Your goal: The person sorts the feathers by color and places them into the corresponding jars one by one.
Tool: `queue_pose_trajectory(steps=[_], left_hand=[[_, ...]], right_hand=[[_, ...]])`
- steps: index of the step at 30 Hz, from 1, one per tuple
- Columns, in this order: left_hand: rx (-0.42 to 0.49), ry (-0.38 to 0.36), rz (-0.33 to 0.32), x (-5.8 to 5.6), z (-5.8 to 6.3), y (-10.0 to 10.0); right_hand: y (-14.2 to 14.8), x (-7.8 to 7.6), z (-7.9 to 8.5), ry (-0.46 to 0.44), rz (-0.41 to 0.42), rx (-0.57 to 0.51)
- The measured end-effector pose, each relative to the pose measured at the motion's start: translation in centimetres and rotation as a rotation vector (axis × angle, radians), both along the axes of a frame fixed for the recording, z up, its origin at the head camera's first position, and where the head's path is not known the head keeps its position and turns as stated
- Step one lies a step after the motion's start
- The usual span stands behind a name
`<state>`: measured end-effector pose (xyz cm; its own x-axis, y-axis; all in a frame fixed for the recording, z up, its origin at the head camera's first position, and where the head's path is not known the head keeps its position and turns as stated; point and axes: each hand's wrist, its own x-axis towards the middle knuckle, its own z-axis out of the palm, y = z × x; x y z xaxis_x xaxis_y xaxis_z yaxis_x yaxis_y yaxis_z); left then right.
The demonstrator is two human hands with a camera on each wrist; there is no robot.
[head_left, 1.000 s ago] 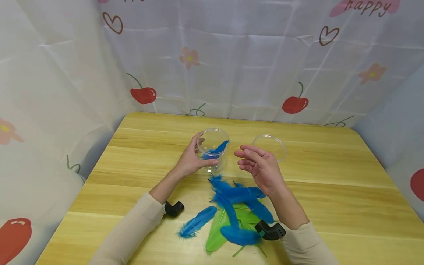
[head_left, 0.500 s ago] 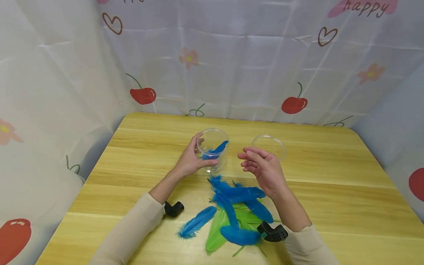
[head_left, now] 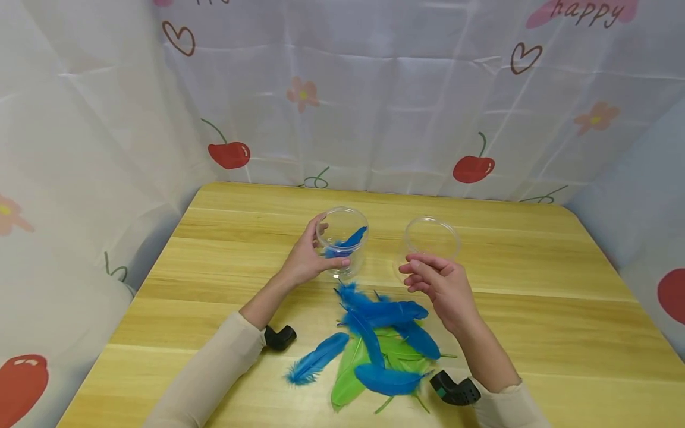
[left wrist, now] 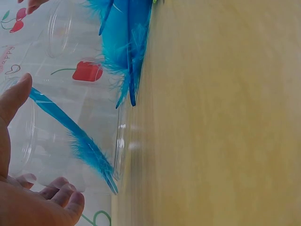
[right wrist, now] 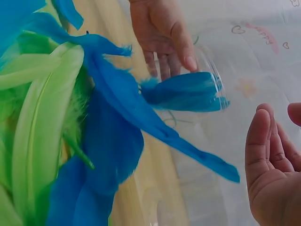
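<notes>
My left hand [head_left: 306, 257] grips a clear plastic cup [head_left: 342, 214] standing on the table, thumb on the near side and fingers round the far side. Inside leans blue feather [head_left: 352, 239], its downy end low, as the left wrist view also shows in the blue feather [left wrist: 75, 127]. My right hand [head_left: 443, 289] hovers above the table with fingers loosely bent and nothing between them. It is just in front of a second clear cup [head_left: 432, 220], partly covering it. Below both hands lies a pile of blue feathers [head_left: 387, 313] over green feathers [head_left: 349, 380].
A single blue feather [head_left: 320, 358] lies left of the pile. The wooden table [head_left: 214, 249] backs onto a white printed curtain [head_left: 385, 119]. Black wrist cameras, such as the right camera [head_left: 455, 389], sit close above the tabletop.
My right hand has drawn back to the right and toward me, away from the left-hand cup, uncovering more of the second cup. The left hand and its cup stay put.
</notes>
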<state>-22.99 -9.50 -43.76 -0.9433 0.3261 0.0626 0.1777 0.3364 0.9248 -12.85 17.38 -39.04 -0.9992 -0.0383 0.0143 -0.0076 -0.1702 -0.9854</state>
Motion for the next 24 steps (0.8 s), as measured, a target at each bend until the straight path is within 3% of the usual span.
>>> queue_pose_trajectory(steps=[10,24], left_hand=[[0.001,-0.003,0.002,0.0,-0.1,0.0],[-0.005,-0.014,0.005,-0.1,0.1,0.0]], right_hand=[[1.8,1.2,-1.3,0.027,-0.025,0.075],[3.3,2.3,-3.1,-0.022,-0.097,0.203]])
